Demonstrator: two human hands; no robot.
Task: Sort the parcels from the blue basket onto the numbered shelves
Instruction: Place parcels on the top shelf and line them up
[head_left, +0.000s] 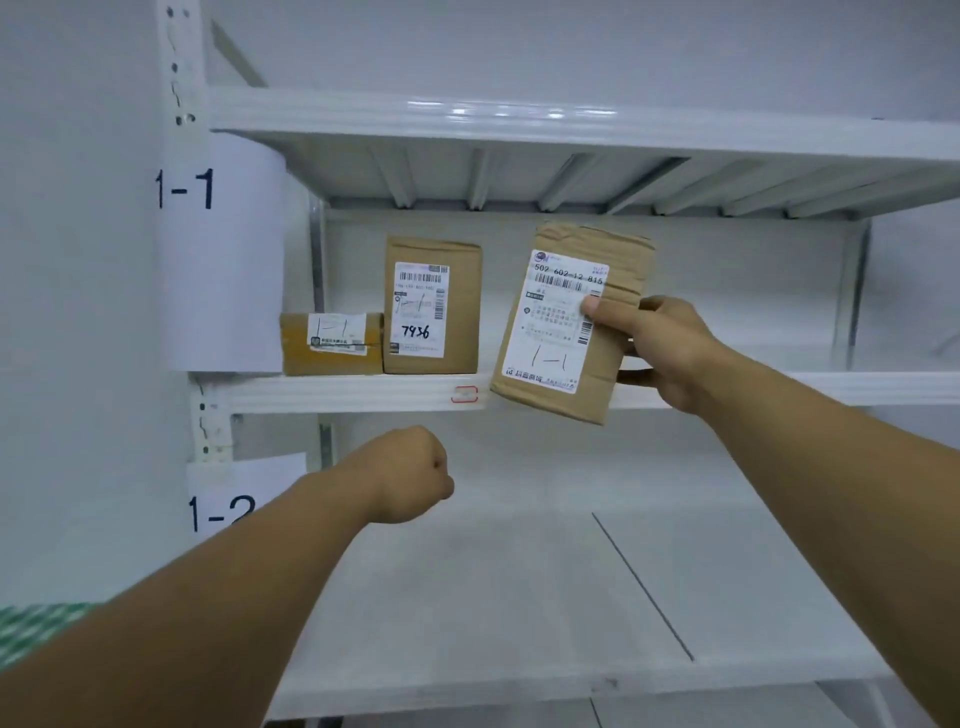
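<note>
My right hand grips a brown cardboard parcel by its right edge, thumb on its white label marked "1-1". The parcel is tilted and held in front of the edge of the shelf tagged with the paper sign "1-1". Two brown parcels stand on that shelf at the left: a low one with "1-1" on its label and a taller upright one marked "7936". My left hand is curled into a fist, holding nothing, below the shelf edge. The blue basket is not in view.
A lower white shelf carries the paper sign "1-2" on the left post. Another white shelf runs overhead. The white upright post stands at the left. To the right of the two parcels the "1-1" shelf surface is bare.
</note>
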